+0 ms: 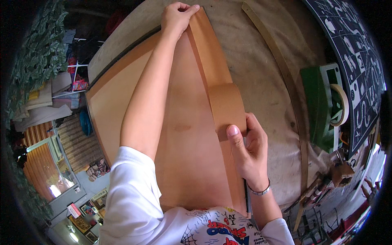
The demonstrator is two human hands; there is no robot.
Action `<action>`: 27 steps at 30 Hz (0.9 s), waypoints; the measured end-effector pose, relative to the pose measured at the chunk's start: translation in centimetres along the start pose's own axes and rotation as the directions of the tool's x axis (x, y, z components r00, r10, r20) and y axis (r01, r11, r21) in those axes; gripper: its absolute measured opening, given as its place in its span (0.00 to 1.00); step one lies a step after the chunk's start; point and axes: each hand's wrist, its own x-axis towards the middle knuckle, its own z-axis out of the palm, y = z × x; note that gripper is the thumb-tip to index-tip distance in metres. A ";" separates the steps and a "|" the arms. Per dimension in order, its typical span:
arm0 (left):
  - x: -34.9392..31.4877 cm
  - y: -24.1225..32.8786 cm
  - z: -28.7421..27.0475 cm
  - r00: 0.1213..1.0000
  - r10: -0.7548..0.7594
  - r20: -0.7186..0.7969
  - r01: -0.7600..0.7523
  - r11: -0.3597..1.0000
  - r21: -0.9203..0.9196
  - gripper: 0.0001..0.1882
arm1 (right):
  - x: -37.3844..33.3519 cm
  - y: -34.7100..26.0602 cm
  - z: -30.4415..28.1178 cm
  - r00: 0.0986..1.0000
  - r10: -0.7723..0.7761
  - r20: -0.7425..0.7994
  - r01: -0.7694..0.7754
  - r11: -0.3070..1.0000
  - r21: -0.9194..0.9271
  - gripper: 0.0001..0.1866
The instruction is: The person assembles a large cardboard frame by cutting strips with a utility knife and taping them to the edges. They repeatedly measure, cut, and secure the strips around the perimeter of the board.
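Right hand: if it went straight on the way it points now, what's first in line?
For the right hand, first the brown tape roll in its grip; beyond that, probably the tape strip running up toward the left hand. How high the strip sits over the panel is hard to judge.

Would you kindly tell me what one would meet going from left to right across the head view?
Leafy greenery, blue round object, left hand, right hand, green holder.
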 end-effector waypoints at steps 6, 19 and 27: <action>0.3 0.1 -0.4 1.000 0.012 -0.005 -0.012 0.999 0.049 0.18 | 0.2 -0.3 0.0 1.000 0.022 0.011 -0.022 1.000 -0.011 0.18; 0.7 -0.1 -0.2 1.000 -0.020 -0.014 0.021 0.997 0.078 0.19 | 0.4 -0.3 0.4 0.999 0.032 0.010 -0.032 0.999 -0.040 0.20; 0.4 0.7 0.0 0.991 -0.068 -0.112 0.095 0.961 0.259 0.29 | 0.2 -0.4 0.5 0.999 0.038 0.002 -0.037 0.997 -0.074 0.20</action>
